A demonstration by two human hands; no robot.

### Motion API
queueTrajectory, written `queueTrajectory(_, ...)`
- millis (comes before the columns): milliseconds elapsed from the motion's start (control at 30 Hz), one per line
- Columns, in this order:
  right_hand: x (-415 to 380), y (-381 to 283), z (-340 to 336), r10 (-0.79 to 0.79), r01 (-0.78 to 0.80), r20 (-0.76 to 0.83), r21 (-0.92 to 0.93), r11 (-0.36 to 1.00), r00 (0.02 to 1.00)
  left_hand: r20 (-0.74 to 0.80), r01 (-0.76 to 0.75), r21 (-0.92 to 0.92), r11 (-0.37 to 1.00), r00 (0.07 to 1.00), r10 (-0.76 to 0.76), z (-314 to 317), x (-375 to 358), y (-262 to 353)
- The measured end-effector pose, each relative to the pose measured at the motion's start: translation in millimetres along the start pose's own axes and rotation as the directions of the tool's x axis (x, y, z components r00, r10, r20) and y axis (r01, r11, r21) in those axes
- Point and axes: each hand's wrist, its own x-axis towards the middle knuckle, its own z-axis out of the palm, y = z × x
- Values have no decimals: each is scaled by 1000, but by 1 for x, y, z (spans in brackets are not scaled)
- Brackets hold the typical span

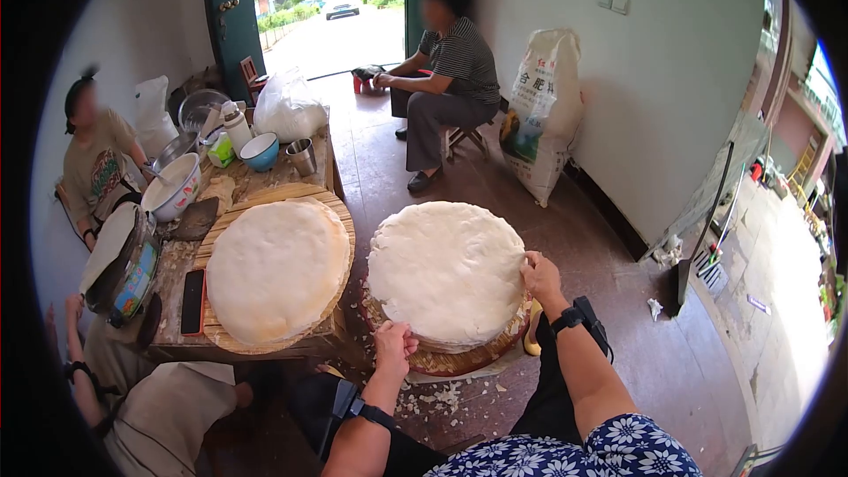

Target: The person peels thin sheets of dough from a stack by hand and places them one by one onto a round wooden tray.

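Observation:
A thick stack of large, pale round flatbreads (446,274) lies on a round woven mat (477,359) in front of me, low by the table's corner. My left hand (395,349) is closed at the stack's near left edge, fingers curled against the rim. At the right edge my right hand (542,277) pinches the rim of the top flatbread between thumb and fingers. Both wrists wear black straps. To the left, a second round stack of flatbreads (278,269) rests on a slatted round board (340,212) on the wooden table.
The table also holds a phone (193,302), a white bowl (173,187), a blue bowl (260,151) and a metal cup (301,157). One person (455,62) sits by the doorway, another (106,150) at left beside a round griddle (124,261). A full sack (541,115) leans on the wall. Crumbs litter the floor.

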Motion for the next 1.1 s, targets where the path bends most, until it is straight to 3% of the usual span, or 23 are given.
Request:
queueTrajectory(267,1,-10,-10,-60,68,41,-226,972,997,-118,-85,-62,994,990,77,-1,8,-5)
queueTrajectory(333,1,-11,-11,-106,116,56,-245,963,993,-154,-99,7,995,983,99,-1,11,-7)
queueTrajectory(433,6,-6,-9,-110,132,116,-201,971,987,-141,-112,42,993,983,117,-1,11,-7)
queueTrajectory(633,3,-2,-6,-104,110,86,-73,991,991,-160,-112,41,993,980,117,0,14,-8)
queueTrajectory(767,2,0,-4,-76,82,91,-65,994,993,-170,-138,51,989,975,144,2,12,-6)
queueTrajectory(867,3,4,-2,-138,140,33,-87,986,990,-165,-145,68,987,974,155,2,14,-6)
queueTrajectory(933,1,-3,-8,-98,105,106,-64,992,989,-177,-145,77,986,972,156,3,14,-6)
queueTrajectory(1100,0,-2,-7,-78,83,120,-34,996,990,-177,-156,69,985,970,166,3,11,-5)
